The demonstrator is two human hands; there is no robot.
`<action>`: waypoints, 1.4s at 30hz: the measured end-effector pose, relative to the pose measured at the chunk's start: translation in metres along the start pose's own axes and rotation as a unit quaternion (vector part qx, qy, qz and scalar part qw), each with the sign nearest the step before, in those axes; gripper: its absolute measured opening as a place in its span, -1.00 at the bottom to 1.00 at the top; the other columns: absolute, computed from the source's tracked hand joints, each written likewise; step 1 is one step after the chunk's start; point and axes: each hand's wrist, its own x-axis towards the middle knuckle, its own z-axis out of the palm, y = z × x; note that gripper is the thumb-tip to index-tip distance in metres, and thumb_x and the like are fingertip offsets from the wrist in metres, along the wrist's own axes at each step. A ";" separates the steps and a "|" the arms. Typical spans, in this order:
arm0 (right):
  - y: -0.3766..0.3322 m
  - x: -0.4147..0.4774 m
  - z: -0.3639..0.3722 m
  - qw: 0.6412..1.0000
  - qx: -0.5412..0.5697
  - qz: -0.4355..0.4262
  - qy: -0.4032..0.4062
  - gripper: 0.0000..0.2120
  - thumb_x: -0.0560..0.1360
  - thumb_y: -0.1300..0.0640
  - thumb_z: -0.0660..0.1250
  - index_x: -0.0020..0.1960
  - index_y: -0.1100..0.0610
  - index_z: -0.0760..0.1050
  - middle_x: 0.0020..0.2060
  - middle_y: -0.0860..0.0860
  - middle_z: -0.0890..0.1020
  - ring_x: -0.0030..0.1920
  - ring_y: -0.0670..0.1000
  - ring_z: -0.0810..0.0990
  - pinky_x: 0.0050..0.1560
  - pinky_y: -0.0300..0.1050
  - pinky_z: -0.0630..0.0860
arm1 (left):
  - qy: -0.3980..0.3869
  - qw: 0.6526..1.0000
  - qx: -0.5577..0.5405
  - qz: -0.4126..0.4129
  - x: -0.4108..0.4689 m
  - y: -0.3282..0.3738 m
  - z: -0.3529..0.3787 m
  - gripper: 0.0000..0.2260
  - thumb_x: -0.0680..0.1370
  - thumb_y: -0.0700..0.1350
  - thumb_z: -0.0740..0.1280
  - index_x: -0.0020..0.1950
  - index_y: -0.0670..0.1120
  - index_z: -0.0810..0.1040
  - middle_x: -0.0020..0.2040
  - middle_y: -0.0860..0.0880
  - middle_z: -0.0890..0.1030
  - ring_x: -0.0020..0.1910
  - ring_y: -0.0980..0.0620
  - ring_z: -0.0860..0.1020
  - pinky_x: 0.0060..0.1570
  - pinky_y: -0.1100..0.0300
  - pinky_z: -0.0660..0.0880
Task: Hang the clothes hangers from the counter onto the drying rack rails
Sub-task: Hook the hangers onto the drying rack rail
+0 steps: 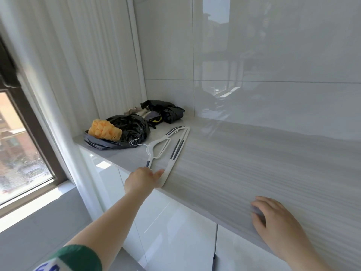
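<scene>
2 hangers (168, 147) are stacked on the tabletop (244, 165), long axis running away from the left hand (143, 178), whose fingers touch their near end, unclamped. The right hand (273, 220) is rested open, well apart.

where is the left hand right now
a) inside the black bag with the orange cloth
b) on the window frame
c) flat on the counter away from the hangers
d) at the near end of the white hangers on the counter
d: the left hand has its fingers on the near corner of the white hangers lying on the counter, close to the counter edge.
</scene>
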 end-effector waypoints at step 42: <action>-0.008 0.006 -0.024 0.995 0.026 0.029 -0.093 -0.78 0.21 0.11 0.25 -0.29 0.17 0.62 -0.39 -0.03 0.65 -0.39 -0.04 0.65 -0.46 -0.25 0.51 | -0.073 0.915 -0.397 0.027 -0.032 0.005 -0.024 -0.83 0.58 -0.21 0.20 -0.21 -0.18 0.46 -0.30 -0.01 0.59 -0.70 0.21 0.32 -0.65 0.40 0.28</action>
